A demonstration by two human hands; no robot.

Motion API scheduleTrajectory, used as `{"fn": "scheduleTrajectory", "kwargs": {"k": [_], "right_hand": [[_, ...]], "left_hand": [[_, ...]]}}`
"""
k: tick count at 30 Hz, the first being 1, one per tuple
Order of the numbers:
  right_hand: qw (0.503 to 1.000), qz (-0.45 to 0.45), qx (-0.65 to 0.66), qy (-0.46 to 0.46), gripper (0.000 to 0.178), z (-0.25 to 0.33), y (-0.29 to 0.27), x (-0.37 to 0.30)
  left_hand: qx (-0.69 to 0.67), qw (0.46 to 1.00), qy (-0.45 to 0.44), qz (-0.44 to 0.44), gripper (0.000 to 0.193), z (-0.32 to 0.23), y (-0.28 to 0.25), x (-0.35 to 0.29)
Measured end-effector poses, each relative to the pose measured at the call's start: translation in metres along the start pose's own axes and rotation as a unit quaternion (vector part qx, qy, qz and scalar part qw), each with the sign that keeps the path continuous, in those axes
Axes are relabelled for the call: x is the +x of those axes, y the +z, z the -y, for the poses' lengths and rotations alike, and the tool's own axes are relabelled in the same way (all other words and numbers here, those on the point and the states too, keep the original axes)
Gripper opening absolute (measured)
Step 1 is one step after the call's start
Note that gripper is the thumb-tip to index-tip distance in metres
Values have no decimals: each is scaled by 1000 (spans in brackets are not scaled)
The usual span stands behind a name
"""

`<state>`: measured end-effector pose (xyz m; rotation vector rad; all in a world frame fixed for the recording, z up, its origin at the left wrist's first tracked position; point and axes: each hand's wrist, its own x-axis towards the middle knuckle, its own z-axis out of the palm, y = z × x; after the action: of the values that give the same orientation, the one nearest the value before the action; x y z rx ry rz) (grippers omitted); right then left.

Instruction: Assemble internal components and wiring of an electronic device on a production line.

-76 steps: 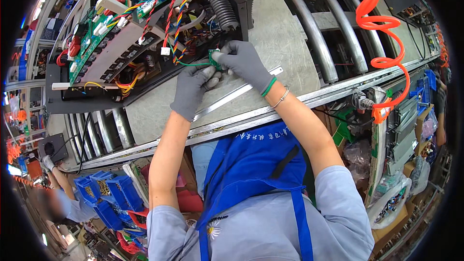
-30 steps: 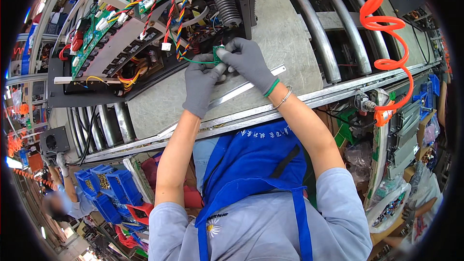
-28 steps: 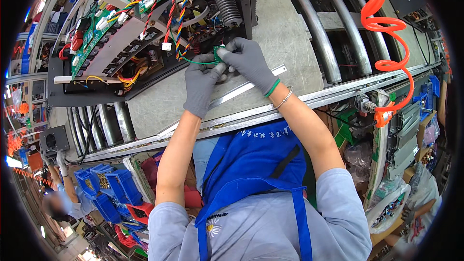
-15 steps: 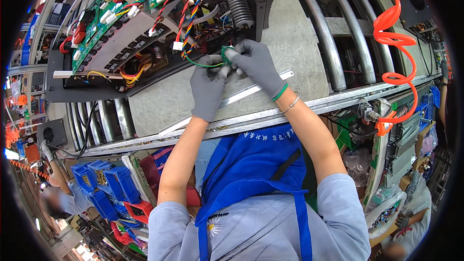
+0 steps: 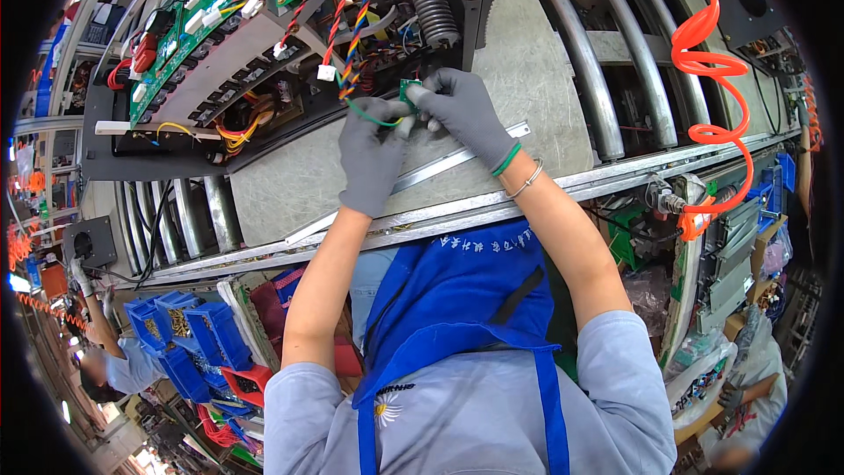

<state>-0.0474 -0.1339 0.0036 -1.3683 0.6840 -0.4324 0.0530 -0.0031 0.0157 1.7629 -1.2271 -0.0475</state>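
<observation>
My right hand (image 5: 464, 116), in a grey glove, pinches a small green circuit board (image 5: 406, 88) between thumb and fingertips. Close beside it, my left hand (image 5: 371, 158), also gloved, is closed around the end of a green-yellow wire (image 5: 373, 117) that comes from the twisted wires above. Both sets of fingertips meet at the board, so its lower part is hidden. Just beyond my hands stands an open dark metal housing (image 5: 167, 174) full of boards and wiring. A white plug (image 5: 326, 73) dangles on red-black twisted wires near my left hand.
A flat metal strip (image 5: 457, 158) lies on the worktop (image 5: 536, 97) below my hands. Rollers (image 5: 607, 79) run to the right, under a coiled orange air hose (image 5: 712, 62). Blue screw bins (image 5: 220, 334) stand at lower left. Other people work at both sides.
My hands stay together at the small board, with my left hand shifted slightly left. The white plug and twisted wires have swung a little; the whole view has shifted slightly.
</observation>
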Motion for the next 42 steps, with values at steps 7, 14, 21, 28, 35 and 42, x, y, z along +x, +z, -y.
{"fn": "scheduleTrajectory", "kwargs": {"k": [7,14,21,28,35,42], "right_hand": [[999,20,40,19,28,2,0,1],[1000,15,16,-16,27,4,2,4],[999,-4,22,-28,31,-4,4,2],[999,-18,3,-47,31,-11,2,6],[994,15,-91,-56,28,7,-5,7],[965,62,-214,-139,35,18,-14,23]], "left_hand": [[-290,891,-345,54,16,-6,-27,-2],[-437,784,-438,54,19,10,-12,-1],[-427,798,-424,42,35,14,-16,-8],[-433,789,-423,107,36,13,-14,11],[-441,760,-455,144,22,20,-16,15],[-412,765,-473,146,19,11,-10,22]]}}
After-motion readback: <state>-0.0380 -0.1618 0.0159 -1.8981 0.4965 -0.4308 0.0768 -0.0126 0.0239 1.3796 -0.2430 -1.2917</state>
